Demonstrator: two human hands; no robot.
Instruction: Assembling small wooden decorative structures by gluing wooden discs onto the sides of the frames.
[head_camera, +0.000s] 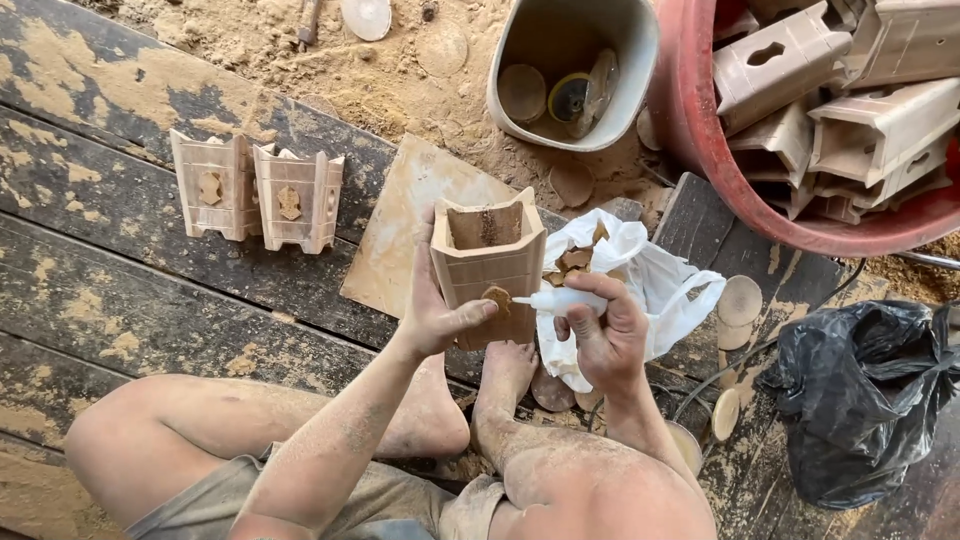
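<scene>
Bare knees (560, 490) sit lowest in view. Left hand (435, 310) is clamped around the open-topped wooden box (488, 262), thumb beside its front inlay. Right hand (605, 335) is closed around a white glue bottle (560, 299), nozzle touching that inlay, above the white plastic bag (650, 275).

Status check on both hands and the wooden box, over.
Left hand grips wooden box, thumb on small insert. Right hand holds white glue bottle, nozzle at insert. White bag behind; nothing in between.
</scene>
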